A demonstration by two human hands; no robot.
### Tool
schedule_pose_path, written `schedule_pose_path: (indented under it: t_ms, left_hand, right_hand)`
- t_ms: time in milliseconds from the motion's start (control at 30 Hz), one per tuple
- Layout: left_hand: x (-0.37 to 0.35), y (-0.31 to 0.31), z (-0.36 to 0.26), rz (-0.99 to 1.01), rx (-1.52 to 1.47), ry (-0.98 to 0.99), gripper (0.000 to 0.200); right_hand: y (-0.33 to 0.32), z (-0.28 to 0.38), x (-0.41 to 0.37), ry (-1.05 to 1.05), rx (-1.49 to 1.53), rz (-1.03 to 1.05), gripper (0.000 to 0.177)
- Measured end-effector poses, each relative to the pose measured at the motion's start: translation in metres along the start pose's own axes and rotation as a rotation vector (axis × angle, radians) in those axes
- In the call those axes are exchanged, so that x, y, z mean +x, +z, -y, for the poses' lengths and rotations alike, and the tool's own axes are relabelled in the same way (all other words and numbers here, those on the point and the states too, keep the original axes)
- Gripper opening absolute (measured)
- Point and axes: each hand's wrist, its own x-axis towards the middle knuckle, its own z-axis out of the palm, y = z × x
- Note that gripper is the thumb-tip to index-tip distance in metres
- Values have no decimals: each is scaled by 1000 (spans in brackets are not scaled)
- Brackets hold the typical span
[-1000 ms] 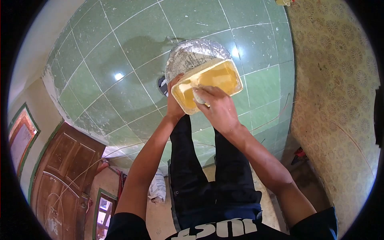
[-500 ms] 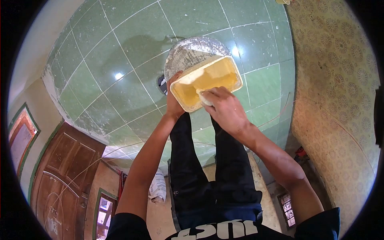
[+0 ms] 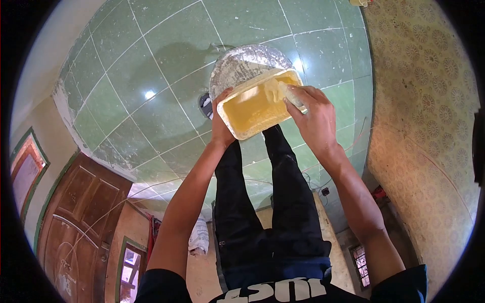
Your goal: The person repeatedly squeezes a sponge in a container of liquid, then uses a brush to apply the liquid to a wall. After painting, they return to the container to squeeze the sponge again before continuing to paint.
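yellow tub (image 3: pixel 255 108) is up in front of me, over the cement-smeared grey basin (image 3: pixel 242 65) on the green tiled floor (image 3: pixel 151 76). my left hand (image 3: pixel 221 126) is clamped on its near corner. my right hand (image 3: pixel 316 118) is closed round a pale sponge (image 3: pixel 292 97) at the tub's right rim.

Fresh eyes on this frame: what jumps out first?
The yellow tub at centre, held at its near-left corner by the left hand, while the right hand presses a pale wad against its far right rim. Just beyond it, partly hidden, is a grey basin crusted with white, on a glossy green tiled floor that fills the upper frame.
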Motion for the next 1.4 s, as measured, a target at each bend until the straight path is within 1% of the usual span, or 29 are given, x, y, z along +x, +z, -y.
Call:
schedule_pose_path:
  t_ms: [33, 100, 200, 300, 400, 467, 533, 600, 633, 667, 700, 733, 800, 833, 900, 933, 1000, 1100, 1133, 1200, 1267, 1333, 1400]
  left_hand:
    - [-1, 0, 1, 0, 1, -1, 64]
    - [-1, 1, 2, 11, -61, -33, 66]
    - [-1, -1, 0, 46, -117, -6, 67]
    - [1, -2, 0, 10, -37, 44, 68]
    - [1, -1, 2, 31, -72, 21, 69]
    - [1, 0, 6, 37, -59, 22, 68]
    - [1, 2, 11, 43, -46, 21, 68]
    - [0, 4, 15, 88, -195, -116, 63]
    - [-1, 5, 16, 89, -196, -117, 63]
    - [-3, 5, 17, 85, -257, -122, 67]
    - [-5, 6, 18, 81, -319, -127, 74]
    - [-5, 8, 20, 81, -320, -127, 74]
    - [-4, 11, 20, 7, -663, -337, 83]
    - [-3, 9, 20, 8, -665, -337, 83]
    - [-2, -1, 21, 105, 10, 38, 91]
    - [-3, 0, 19, 104, 10, 36, 91]
    - [-3, 4, 13, 41, -114, -37, 64]
    - [-3, 3, 9, 28, -78, -16, 64]
    - [-1, 1, 9, 29, -80, -16, 64]
    - [4, -4, 8, 112, 39, 44, 64]
    - [2, -3, 1, 87, 43, 45, 64]
    - [3, -5, -2, 61, 47, 47, 64]
    - [5, -7, -3, 69, 167, 145, 64]
  right_hand:
    - [2, 3, 1, 34, -12, -6, 30]
    - [10, 7, 0, 32, -8, -32, 31]
    - [22, 15, -4, 53, 36, -63, 33]
    - [32, 27, -10, 80, 85, -70, 34]
    - [41, 37, -16, 90, 107, -70, 34]
    - [49, 40, -21, 38, 136, -50, 34]
    - [56, 46, -25, 33, 140, -51, 33]
    - [60, 51, -28, 18, 166, 10, 33]
    - [60, 54, -29, 15, 179, 31, 34]
    - [61, 56, -30, 16, 178, 32, 34]
    - [61, 58, -30, 14, 181, 76, 34]
    - [61, 59, -31, 11, 184, 120, 34]
    - [60, 58, -32, 6, 190, 125, 34]
    - [60, 55, -34, 0, 193, 152, 35]
    - [56, 49, -36, -7, 196, 181, 35]
    - [52, 44, -36, 14, 196, 184, 35]
    - [44, 35, -33, 33, 197, 187, 34]
    - [31, 23, -27, 65, 192, 77, 29]
    - [26, 19, -25, 67, 191, 77, 29]
    - [15, 15, -21, 74, 180, 65, 29]
    - [9, 9, -17, 74, 182, 55, 28]
    - [5, 5, -12, 117, 155, 27, 28]
    - [1, -1, -8, 98, 145, 15, 28]
